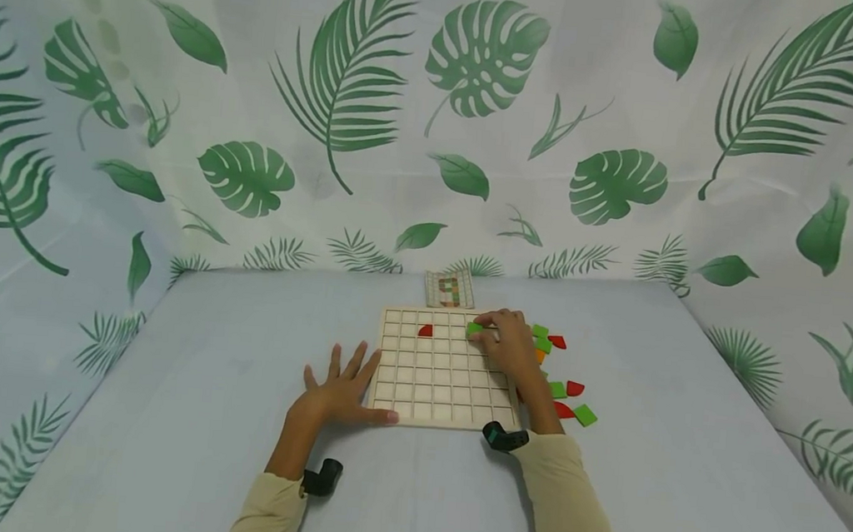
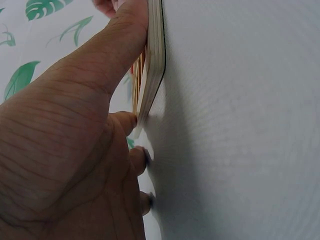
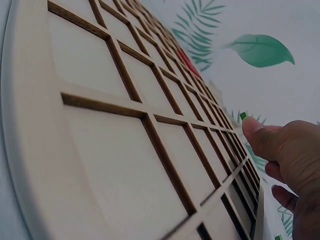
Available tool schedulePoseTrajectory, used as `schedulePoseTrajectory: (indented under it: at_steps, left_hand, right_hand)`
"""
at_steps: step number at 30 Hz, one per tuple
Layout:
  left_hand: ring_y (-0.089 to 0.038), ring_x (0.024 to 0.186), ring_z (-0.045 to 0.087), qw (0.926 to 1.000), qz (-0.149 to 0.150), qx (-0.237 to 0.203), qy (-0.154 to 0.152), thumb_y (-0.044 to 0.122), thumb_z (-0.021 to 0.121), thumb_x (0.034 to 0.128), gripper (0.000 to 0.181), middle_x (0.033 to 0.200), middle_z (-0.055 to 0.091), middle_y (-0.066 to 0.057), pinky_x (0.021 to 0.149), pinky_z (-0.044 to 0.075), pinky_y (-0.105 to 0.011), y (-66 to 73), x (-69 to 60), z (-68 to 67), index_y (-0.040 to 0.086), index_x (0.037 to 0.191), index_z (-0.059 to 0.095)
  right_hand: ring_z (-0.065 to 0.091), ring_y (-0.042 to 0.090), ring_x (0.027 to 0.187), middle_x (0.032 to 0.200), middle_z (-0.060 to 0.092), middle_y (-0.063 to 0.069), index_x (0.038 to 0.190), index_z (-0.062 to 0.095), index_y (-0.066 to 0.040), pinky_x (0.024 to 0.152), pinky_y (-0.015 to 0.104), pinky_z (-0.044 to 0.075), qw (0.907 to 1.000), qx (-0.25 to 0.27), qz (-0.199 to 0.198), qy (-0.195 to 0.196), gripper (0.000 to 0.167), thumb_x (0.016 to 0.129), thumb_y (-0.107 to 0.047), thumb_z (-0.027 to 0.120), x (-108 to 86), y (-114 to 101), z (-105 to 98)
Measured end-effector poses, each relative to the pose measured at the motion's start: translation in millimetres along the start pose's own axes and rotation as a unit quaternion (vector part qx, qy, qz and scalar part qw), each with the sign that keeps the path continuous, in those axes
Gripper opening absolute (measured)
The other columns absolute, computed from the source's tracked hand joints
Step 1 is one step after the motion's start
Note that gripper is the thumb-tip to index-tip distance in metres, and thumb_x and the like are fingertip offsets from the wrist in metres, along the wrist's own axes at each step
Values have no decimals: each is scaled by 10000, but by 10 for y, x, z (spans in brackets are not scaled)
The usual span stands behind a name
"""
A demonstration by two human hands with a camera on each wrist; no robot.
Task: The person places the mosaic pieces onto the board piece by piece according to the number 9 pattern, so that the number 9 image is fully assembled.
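Observation:
A wooden grid board (image 1: 428,390) lies flat on the table, with a red quarter-round tile (image 1: 426,330) in one of its upper left cells. My left hand (image 1: 336,394) rests at the board's lower left corner, fingers spread and straight; its thumb (image 2: 122,42) lies along the near edge. Over the upper right of the board, my right hand (image 1: 512,348) pinches a green tile (image 1: 473,328) between thumb and fingers. Only a small corner of that tile shows in the right wrist view, beyond the thumb (image 3: 256,131).
Right of the board lie several loose tiles, among them a green square (image 1: 585,415), a red tile (image 1: 575,389) and an orange one (image 1: 540,356), partly covered by my right arm. A pattern card (image 1: 432,290) stands behind the board. Leaf-printed cloth (image 1: 371,211) walls the table.

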State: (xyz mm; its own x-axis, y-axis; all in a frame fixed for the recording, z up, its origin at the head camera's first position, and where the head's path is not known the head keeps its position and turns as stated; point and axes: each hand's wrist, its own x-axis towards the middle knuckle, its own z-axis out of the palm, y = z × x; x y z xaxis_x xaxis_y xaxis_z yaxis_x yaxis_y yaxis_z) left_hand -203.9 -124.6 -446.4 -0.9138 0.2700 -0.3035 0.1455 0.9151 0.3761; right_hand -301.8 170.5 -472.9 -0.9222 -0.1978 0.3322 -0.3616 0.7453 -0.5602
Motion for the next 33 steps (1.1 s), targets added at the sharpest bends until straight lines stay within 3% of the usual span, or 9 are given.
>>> schedulePoseTrajectory:
  at_steps: [10,24,33]
  left_hand:
    - [-447,1490,-124,10000,4,6,41,716,643,776,1104,1663,-18,-87,1047,0,-801,-5,-19,7,206,1590,98]
    - [-451,1496,-81,9999,-2,119,109,727,634,772,1095,1664,8,-85,1044,36,-806,1,12,26,208,1588,120]
    - [-454,1494,-89,9999,-31,88,123,724,640,771,1099,1663,9,-86,1047,32,-803,-6,16,21,205,1588,121]
  right_hand:
    - [525,314,1052,1086,671,151,1092,702,-44,886,476,457,9991,383,59,-190,258,902,-217,715,25,-38,120]
    - [554,335,1037,1101,685,137,1083,725,-64,895,531,441,9987,253,-379,-207,260,876,-220,742,92,-159,212]
    - [562,351,1039,1080,704,127,1071,734,-64,897,542,445,9988,259,-388,-154,252,864,-207,754,121,-264,278]
